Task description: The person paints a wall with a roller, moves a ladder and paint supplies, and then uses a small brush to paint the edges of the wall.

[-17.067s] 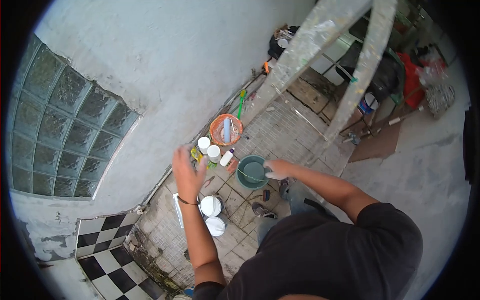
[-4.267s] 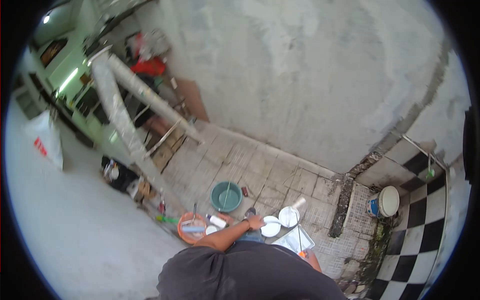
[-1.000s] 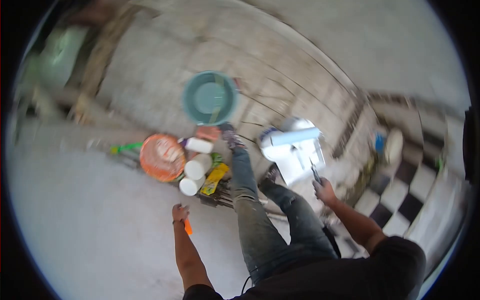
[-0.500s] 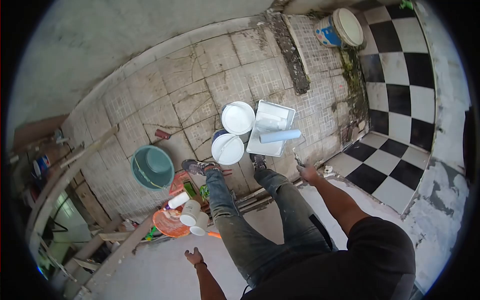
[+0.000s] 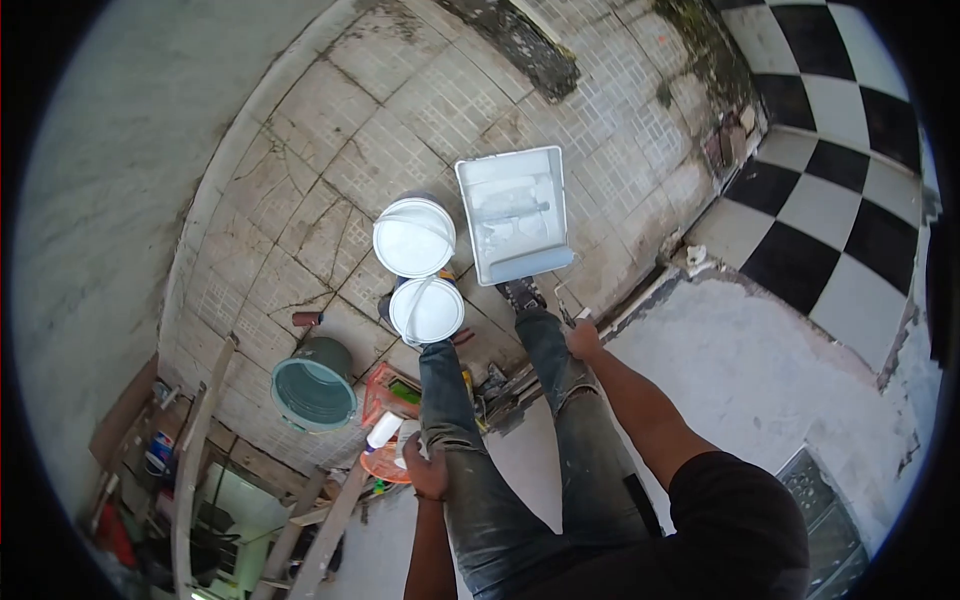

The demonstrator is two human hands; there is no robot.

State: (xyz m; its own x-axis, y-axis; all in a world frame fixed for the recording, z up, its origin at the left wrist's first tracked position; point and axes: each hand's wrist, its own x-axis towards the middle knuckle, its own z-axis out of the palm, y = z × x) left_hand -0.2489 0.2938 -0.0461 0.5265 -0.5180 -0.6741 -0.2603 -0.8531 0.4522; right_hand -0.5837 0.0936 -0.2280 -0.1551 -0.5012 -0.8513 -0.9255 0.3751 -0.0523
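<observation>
My right hand (image 5: 583, 340) is closed around the handle of a paint roller (image 5: 531, 263). The roller's pale blue sleeve lies across the near end of a white paint tray (image 5: 512, 158), which has wet white paint smeared on its inside. Beside my left knee, my left hand (image 5: 425, 470) hangs empty with its fingers apart, close to an orange basin (image 5: 385, 466) and a white bottle (image 5: 383, 431). Two lidded white paint buckets, one farther off (image 5: 414, 238) and one nearer (image 5: 427, 311), stand left of the tray.
A green bucket (image 5: 314, 385) sits on the tiles at the left, with a small dark red object (image 5: 307, 319) near it. Wooden poles (image 5: 190, 480) lean at lower left. Checkered black and white tiles (image 5: 815, 205) cover the right side. A raised ledge (image 5: 690, 340) runs beneath me.
The roller has moved from the tray's middle to its near end, with my right hand drawn back. My left hand has come up beside the left knee. The view has turned and shifted.
</observation>
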